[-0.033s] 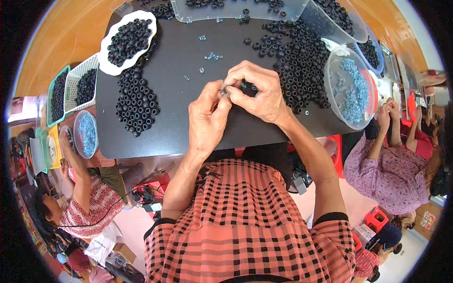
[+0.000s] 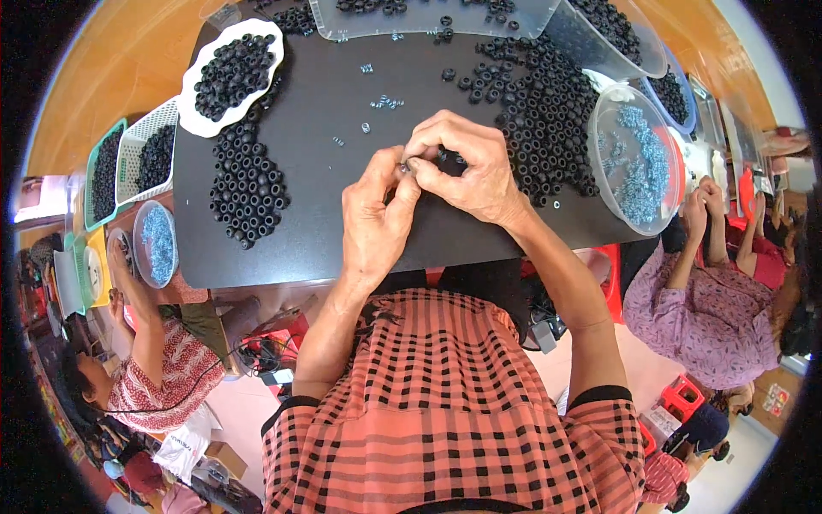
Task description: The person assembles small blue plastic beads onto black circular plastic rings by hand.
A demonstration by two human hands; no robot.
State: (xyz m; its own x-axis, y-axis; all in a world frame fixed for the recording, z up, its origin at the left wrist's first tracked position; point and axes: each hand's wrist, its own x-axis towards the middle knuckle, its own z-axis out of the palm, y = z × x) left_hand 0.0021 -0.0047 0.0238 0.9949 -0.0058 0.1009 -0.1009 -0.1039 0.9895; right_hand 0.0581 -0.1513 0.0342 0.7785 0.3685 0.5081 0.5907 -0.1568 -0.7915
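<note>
Far left, a co-worker in a red-and-white patterned top point(image 2: 167, 355); one hand partly lost behind a clear tub point(image 2: 175, 250) of blue bits, grip there can't be told; above it, green basket point(image 2: 101, 224) and white basket point(image 2: 128, 167), both with black pieces, the green one partly covered by the white; then white scalloped plate point(image 2: 197, 122) heaped with black pieces, overlapping the top of a left black pile point(image 2: 247, 188) on the dark table point(image 2: 317, 206); mid-table, loose blue coils point(image 2: 387, 103), too small to count surely; clear box point(image 2: 342, 32) cut off by the top edge; left hand point(image 2: 378, 206), thumb and finger pinched together on a small piece point(image 2: 406, 168); that piece sits between both hands' fingertips, mostly hidden, kind can't be made out; right hand point(image 2: 462, 163), thumb and index clamped on the same piece, other fingers curled, a few black pieces half covered behind them; right black pile point(image 2: 548, 120), partly blocked by that hand; round clear tub point(image 2: 603, 176) of blue bits; blue-rimmed basket point(image 2: 690, 120) partly behind it; far right, co-worker in purple point(image 2: 702, 317), hands together, whatever they hold unclear.
</note>
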